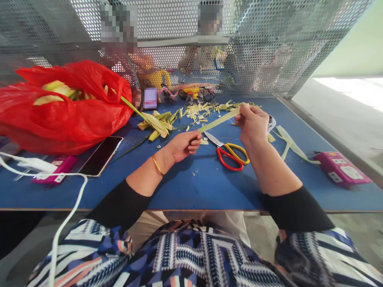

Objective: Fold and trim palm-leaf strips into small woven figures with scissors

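A pale green tape strip (220, 120) stretches between my two hands above the blue table. My left hand (187, 144), with a gold bangle at the wrist, pinches the strip's lower left end. The upper right end is gripped between the thumb and fingers of my right hand (253, 121). Below the strip lie scissors (229, 153) with one red and one yellow handle, blades pointing up and left. Several yellow-green leaf pieces (158, 124) lie beyond my left hand, and small cut scraps (199, 111) are scattered farther back.
A red plastic bag (98, 115) holding leaves fills the left side. In front of it lie a phone (103, 155) and a white cable (80, 195). A purple packet (342, 169) and loose pale strips (291, 141) lie right. A perforated metal panel (254, 52) rises behind the table (191, 191).
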Demonstrator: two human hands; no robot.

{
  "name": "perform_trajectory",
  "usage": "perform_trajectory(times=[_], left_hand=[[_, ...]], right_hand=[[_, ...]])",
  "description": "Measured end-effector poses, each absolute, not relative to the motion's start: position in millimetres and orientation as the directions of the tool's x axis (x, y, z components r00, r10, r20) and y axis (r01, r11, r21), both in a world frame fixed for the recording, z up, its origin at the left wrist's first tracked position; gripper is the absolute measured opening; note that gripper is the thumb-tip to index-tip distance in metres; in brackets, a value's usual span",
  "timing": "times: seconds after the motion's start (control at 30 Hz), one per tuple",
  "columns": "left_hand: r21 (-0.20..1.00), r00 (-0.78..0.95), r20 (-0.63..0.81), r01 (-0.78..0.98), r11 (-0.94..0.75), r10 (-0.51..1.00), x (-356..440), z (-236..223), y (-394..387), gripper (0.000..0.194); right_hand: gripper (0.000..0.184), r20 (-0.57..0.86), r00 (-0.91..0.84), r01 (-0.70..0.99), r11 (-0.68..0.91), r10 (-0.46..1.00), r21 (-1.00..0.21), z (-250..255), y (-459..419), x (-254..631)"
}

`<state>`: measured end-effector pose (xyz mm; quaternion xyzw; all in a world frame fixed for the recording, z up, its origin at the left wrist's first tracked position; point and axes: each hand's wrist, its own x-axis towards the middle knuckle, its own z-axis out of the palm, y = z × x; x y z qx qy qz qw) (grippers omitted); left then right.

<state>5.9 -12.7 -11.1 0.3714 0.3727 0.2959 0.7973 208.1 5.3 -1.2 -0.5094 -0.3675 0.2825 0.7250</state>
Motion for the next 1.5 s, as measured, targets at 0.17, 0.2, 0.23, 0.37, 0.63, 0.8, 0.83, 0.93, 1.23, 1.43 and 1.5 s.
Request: perform_trajectory(times=[0.17,0.2,0.23,0.37,0.63,0.8,0.83,0.93,1.23,1.43,1.5], left_hand=[[0.685,0.372,-0.503,-0.379,0.622,0.780,5,-15,-7,0.045],[0.668,0.327,-0.536,-0.399,0.628,0.778,5,-15,-7,0.048],[0.658,0.290,-0.565,-0.407,0.634,0.772,5,-15,-8,0.051],[0.678,0.346,-0.528,-0.378,0.630,0.775,9,-11,-15,0.050],[0.659,0.464,-0.278,-0.545,0.518,0.841,11,-5,-16,0.044],[0.649,0.335,-0.295,-0.617,0.445,0.895,4,1,-12,0.043],[0.645,0.334,-0.299,-0.619,0.447,0.894,3,2,-11,0.043],[0.627,0.325,-0.323,-0.631,0.458,0.889,-1,6,-9,0.040],[0.670,0.236,-0.286,-0.644,0.370,0.929,-10,8,-3,0.032],[0.810,0.206,-0.233,-0.500,0.307,0.950,-5,8,-9,0.029],[0.868,0.210,-0.184,-0.425,0.259,0.960,-5,10,-12,0.029]], right_hand=[[0.028,0.375,0.592,0.098,0.398,0.714,-0.912,-1,4,209],[0.029,0.416,0.597,0.139,0.422,0.686,-0.896,-2,4,208],[0.028,0.458,0.599,0.181,0.447,0.657,-0.876,-2,3,206],[0.025,0.640,0.517,0.364,0.530,0.569,-0.766,-5,-8,192],[0.026,0.776,-0.462,0.699,0.715,0.429,0.021,-26,-43,162],[0.026,0.654,-0.721,0.580,0.715,0.229,0.390,-28,-48,155],[0.027,0.646,-0.736,0.558,0.722,0.203,0.409,-27,-49,153],[0.032,0.618,-0.768,0.492,0.772,0.167,0.403,-25,-55,146],[0.036,0.542,-0.828,0.372,0.862,0.142,0.343,-29,-69,132],[0.034,0.517,-0.854,0.267,0.904,0.062,0.333,-31,-71,129],[0.027,0.577,-0.815,0.244,0.934,0.052,0.261,-29,-71,133]])
